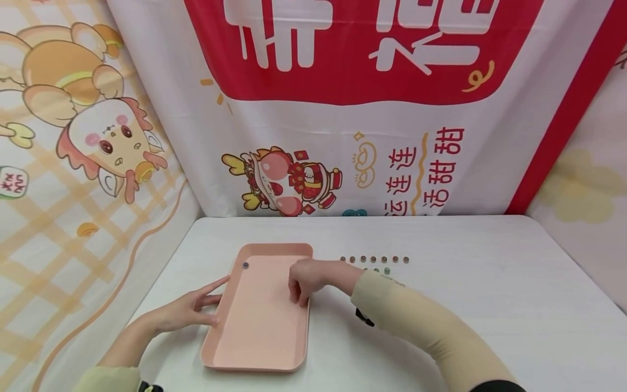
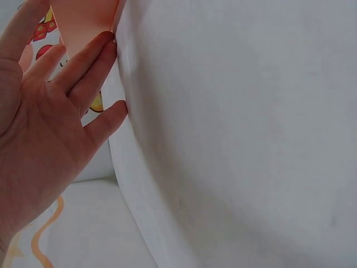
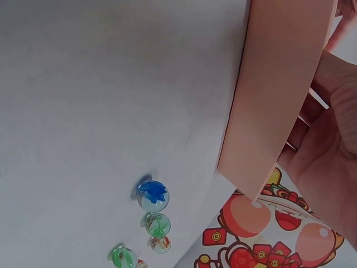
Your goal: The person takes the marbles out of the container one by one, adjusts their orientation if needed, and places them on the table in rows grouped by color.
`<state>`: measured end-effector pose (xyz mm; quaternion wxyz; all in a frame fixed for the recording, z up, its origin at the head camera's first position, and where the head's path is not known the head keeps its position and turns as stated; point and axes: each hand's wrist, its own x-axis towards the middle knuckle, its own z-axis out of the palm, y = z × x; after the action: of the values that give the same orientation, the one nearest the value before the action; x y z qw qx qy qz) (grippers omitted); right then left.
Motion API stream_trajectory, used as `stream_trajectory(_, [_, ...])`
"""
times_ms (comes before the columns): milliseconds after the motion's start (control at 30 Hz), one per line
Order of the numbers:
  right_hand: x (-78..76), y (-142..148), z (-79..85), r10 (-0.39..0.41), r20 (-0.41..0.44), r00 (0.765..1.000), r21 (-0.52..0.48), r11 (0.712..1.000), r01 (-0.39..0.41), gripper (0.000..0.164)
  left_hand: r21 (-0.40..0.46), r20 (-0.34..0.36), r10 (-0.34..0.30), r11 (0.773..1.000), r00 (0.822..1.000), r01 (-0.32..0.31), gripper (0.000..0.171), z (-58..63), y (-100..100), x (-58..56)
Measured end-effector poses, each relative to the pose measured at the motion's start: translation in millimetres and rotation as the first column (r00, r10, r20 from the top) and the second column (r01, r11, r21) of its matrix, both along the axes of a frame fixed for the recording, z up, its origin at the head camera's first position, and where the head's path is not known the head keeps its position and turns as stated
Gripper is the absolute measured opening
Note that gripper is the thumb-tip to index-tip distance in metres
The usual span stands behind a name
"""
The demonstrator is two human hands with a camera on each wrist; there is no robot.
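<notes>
A shallow pink tray (image 1: pixel 259 326) lies on the white table, with one small dark bluish marble (image 1: pixel 245 265) inside near its far left corner. My left hand (image 1: pixel 180 312) is at the tray's left edge, fingers spread and fairly straight, the tips touching the rim. Over the right side of the tray is my right hand (image 1: pixel 307 276), its fingers bent down inside the wall. The right fingertips are hidden behind the tray wall (image 3: pixel 273 95) in the right wrist view, so whether they hold anything cannot be seen.
Beyond the right forearm, several small glass marbles (image 1: pixel 373 259) stand in a row, with a shorter row in front partly covered by the arm. A clear marble with a blue core (image 3: pixel 153 194) leads one row. Printed cloth (image 1: pixel 343 136) hangs behind the table.
</notes>
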<state>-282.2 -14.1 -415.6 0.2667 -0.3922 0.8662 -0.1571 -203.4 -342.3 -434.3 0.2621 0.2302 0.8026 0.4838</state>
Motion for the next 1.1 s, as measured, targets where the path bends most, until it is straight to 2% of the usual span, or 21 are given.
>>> stream_trajectory(367, [-1.2,0.6,-0.3,0.015,-0.03,0.999,0.023,1.0,-0.014,0.013,-0.018,-0.006,0.007,1.0,1.0,-0.008,0.09,1.0,1.2,-0.7])
stream_trajectory(500, [-0.9,1.7,-1.8,0.023,-0.044,0.999,0.003,1.0,-0.023,0.013,-0.007,0.006,0.005,1.0,1.0,-0.005,0.089,1.5,1.4,-0.3])
stream_trajectory(800, [-2.6,7.2,-0.1,0.021,0.003,1.0,-0.155,0.988,-0.02,0.004,0.006,-0.004,-0.007,1.0,1.0,0.007,0.089,1.7,1.9,0.2])
stream_trajectory(933, [-0.4,10.9,5.0,0.022,0.028,0.999,-0.21,0.978,-0.016,0.003,-0.004,-0.021,-0.002,1.0,1.0,0.002,0.089,1.9,2.2,0.7])
stream_trajectory(1100, [4.7,17.9,15.2,0.023,0.014,1.0,-0.257,0.966,-0.018,0.004,0.001,-0.014,-0.007,1.0,1.0,0.007,0.089,2.0,2.1,1.0])
